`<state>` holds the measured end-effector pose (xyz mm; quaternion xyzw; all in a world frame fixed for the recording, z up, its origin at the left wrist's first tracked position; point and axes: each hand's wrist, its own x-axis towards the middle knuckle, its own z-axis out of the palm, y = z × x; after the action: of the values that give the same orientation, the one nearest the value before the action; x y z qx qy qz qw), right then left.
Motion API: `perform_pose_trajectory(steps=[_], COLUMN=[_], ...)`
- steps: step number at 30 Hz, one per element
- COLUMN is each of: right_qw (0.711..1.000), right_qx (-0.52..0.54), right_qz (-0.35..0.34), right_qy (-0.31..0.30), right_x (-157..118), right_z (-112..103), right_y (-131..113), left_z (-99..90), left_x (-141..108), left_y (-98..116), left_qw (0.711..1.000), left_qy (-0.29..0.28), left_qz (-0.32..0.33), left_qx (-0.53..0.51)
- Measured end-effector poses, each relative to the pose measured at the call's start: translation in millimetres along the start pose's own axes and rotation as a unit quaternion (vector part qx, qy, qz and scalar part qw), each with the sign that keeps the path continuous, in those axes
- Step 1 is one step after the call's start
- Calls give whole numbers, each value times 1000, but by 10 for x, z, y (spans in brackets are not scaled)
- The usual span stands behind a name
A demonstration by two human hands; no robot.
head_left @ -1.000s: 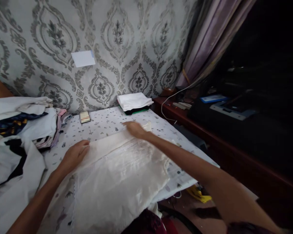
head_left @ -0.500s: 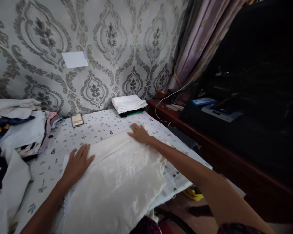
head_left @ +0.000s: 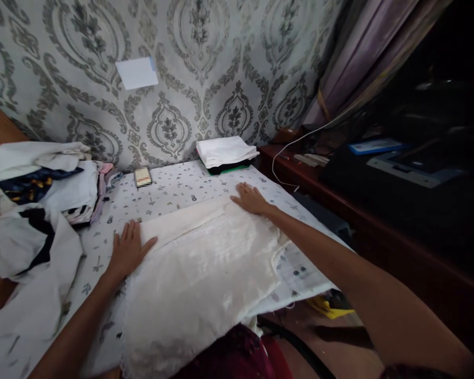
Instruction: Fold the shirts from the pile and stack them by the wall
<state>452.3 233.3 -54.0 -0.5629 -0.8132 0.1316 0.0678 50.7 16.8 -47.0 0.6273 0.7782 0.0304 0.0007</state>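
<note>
A cream cloth (head_left: 197, 284) with a lacy edge along its left side lies spread on the patterned table cover (head_left: 169, 200). Its far edge is folded over in a band. My left hand (head_left: 129, 247) rests flat on the far left corner, fingers apart and thumb out to the right. On the far right corner lies my right hand (head_left: 250, 199), palm down with fingers spread. The near end of the cloth drops over the table's front edge toward my lap. Small wrinkles show across its middle.
A folded white stack (head_left: 227, 151) stands by the wall. Piled clothes (head_left: 71, 184) and a loose white garment (head_left: 39, 279) are at left. A small box (head_left: 142, 177) sits near the wall. At right, a dark red desk (head_left: 363, 210) holds a white cable (head_left: 274, 166).
The view has shifted left and down, so everything sits differently in the picture. Both hands stay flat on the far corners of the cloth.
</note>
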Motion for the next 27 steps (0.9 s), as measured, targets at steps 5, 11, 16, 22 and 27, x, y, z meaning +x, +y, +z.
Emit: perform_pose_trajectory(steps=[5,11,16,22,27], right_qw=[994,982,983,990,990], right_qx=[93,138,110,61,58], right_qz=[3,-107,-145,-125,-125], right_qy=[56,78,32,-10,-16], right_x=[-184,-1289,-2056,-2268,-2266], right_z=[-248,-604,-590,-369,-303], right_y=[52,197,193,318,398], left_z=[-95,-198,-89,-20,-43], left_x=[-218,-1261,-1828,-1928,-1967], left_y=[-94,-216,9,124,10], left_qw=[995,928,896,905,881], left_qy=[56,124,140,158,133], left_qz=[43,333,419,395,451], left_qx=[-64,-111,-41,-20,43])
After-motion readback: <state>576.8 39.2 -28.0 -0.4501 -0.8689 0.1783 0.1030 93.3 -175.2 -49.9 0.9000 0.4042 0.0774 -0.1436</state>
